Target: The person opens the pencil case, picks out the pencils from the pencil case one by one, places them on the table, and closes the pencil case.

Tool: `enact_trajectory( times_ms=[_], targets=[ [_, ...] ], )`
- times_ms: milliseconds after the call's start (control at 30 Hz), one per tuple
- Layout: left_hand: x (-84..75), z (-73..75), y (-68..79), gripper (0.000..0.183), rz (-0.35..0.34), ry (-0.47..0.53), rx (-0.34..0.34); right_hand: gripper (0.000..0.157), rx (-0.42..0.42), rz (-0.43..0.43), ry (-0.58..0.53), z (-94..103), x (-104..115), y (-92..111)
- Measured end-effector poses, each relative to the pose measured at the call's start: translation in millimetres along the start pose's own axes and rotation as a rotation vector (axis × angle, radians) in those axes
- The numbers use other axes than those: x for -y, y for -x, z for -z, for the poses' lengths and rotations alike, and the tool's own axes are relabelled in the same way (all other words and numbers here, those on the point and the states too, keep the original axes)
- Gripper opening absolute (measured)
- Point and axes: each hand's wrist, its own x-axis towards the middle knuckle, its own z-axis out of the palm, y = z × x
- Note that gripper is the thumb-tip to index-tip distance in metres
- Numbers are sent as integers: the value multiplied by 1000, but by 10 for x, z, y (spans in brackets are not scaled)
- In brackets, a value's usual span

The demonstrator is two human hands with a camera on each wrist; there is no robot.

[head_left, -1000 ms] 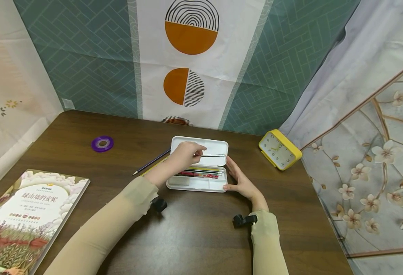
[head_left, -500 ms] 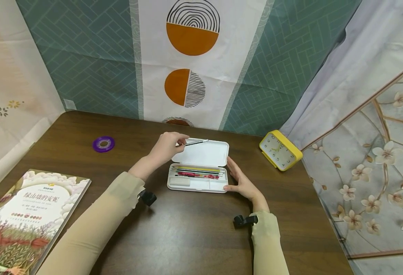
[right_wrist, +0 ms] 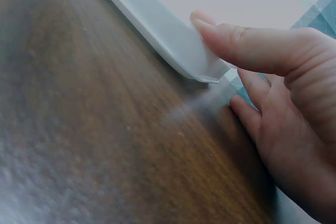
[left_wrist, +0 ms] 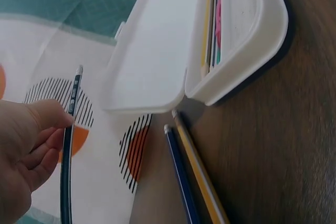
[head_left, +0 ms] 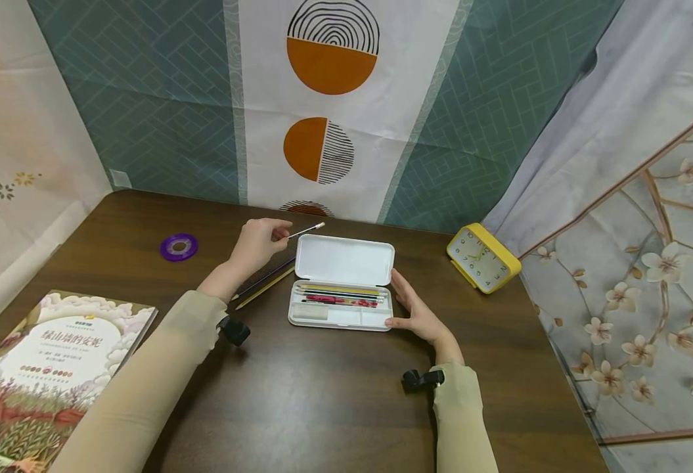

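Note:
My left hand [head_left: 257, 240] pinches a dark pencil [left_wrist: 67, 171] between thumb and fingers, left of the white pencil case [head_left: 346, 257]. The pencil is raised, its pale eraser end pointing up and right in the head view. The case lies open, with several pencils [head_left: 334, 289], a red patterned pen [head_left: 341, 300] and a whitish block [head_left: 309, 311] in its tray. Below my left hand, a dark blue pencil [left_wrist: 181, 177] and a yellow pencil [left_wrist: 198, 167] lie side by side. My right hand [head_left: 415, 316] rests against the case's right end, thumb at the near corner, fingers extended.
A purple tape ring [head_left: 178, 247] lies at the back left of the brown table [head_left: 334, 394]. An illustrated book [head_left: 68, 361] is at the left front. At the back right stands a yellow alarm clock [head_left: 483, 258]. Printed cloth [head_left: 316, 164] hangs behind the table.
My left hand has lifted the dark pencil away from over the case and carried it leftward, uncovering the tray and the two pencils on the table. The right hand stays at the case.

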Motion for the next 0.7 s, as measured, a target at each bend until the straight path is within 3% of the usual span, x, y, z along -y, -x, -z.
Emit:
enact_trajectory(
  times_ms=[300,533,700],
  targets=[
    [157,8,26,30,49,10,-41,108,-5,15,9,13,-13,16],
    [318,-113,62,30,132,-6,-7,108,-7,-7,8,0,40,18],
    [375,-189,94,30,180,-13,22,105,9,-1,9,-26,233,58]
  ],
)
